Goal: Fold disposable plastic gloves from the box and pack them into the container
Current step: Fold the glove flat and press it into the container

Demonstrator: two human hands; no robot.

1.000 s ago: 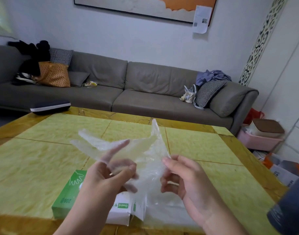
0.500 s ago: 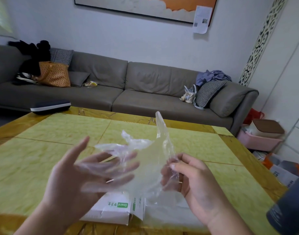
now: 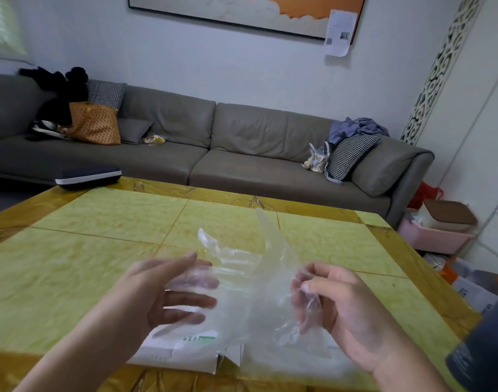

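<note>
Head | right hand (image 3: 346, 309) pinches glove (image 3: 250, 281) | left hand (image 3: 157, 292) flat against it

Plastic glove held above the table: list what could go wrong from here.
1. Only the right hand pinches the plastic glove; the left hand is flat against it, so it may slip loose.
2. The limp film is crumpled, so folds could come out uneven.
3. It may snag on the opened box below.
</note>
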